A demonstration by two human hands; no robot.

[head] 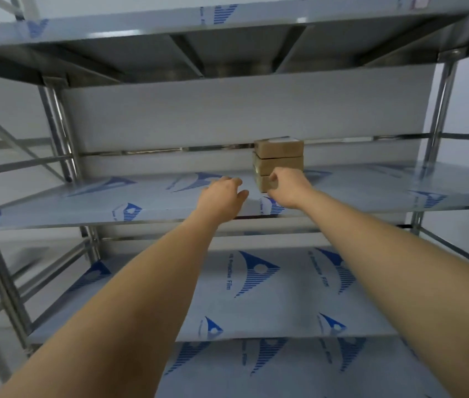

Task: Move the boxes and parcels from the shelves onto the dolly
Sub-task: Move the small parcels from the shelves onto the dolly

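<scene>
Stack of three brown boxes (pixel 279 163) sits on the middle shelf (pixel 84 201), toward the back and right of centre, one box squarely on the next. Long axis of each box runs left-right, parallel to the shelf's front edge.

Right hand (pixel 288 186) is at the bottom box, fingers curled against its near left corner; contact looks made, though a full grip cannot be confirmed. Left hand (pixel 223 192) hovers just left of the stack, fingers relaxed and holding nothing, palm down over the shelf, a small gap to the box.

Key relation: the stack lies ahead of and slightly right of both hands, so the right hand is the nearer. Judgement: left hand needs to close onto the left end before any lift. Dolly not in view.
</scene>
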